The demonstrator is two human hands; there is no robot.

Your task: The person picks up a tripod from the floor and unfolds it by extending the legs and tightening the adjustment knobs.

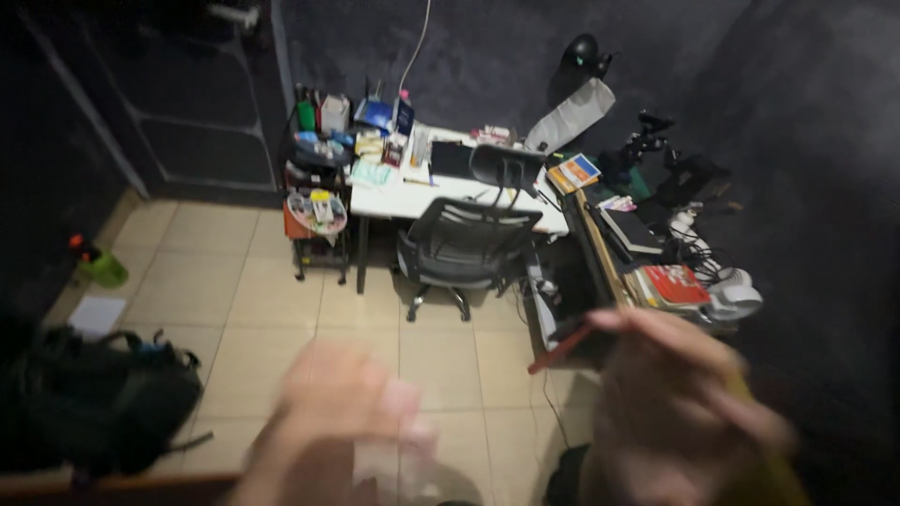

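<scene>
Beige tiles covered the floor [281, 281] of a dark-walled room. A white bench [403, 197] stood against the far wall, crowded with boxes and papers, a black mesh chair [464, 248] drawn up to it. A small cart [317, 220] stood just beside the bench, a black backpack [94, 398] lay on the floor at the near left. The right hand [680, 412] was closed around a thin red stick [561, 349], held above the floor. The left hand [347, 422] was blurred; I could not tell its grip.
</scene>
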